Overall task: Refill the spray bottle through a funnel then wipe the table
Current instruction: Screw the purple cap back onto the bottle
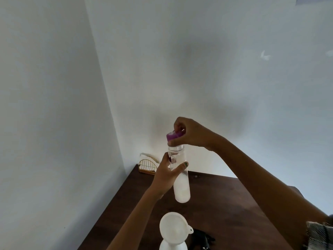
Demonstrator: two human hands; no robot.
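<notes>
Nearest the camera, a white funnel (173,228) sits in the neck of the white spray bottle (173,245) on the dark table (225,199), so the mouth is ready to take liquid. Just right of the spray bottle lies a black object (202,239), probably its removed trigger head. Above and beyond the funnel, the left hand (166,175) grips a clear refill bottle (180,179) around its middle, steadying it upright. The right hand (189,131) pinches the purple cap (173,136), which sits tilted over the neck, apparently being unscrewed before pouring. A gold wire rack (147,166) stands in the far corner.
</notes>
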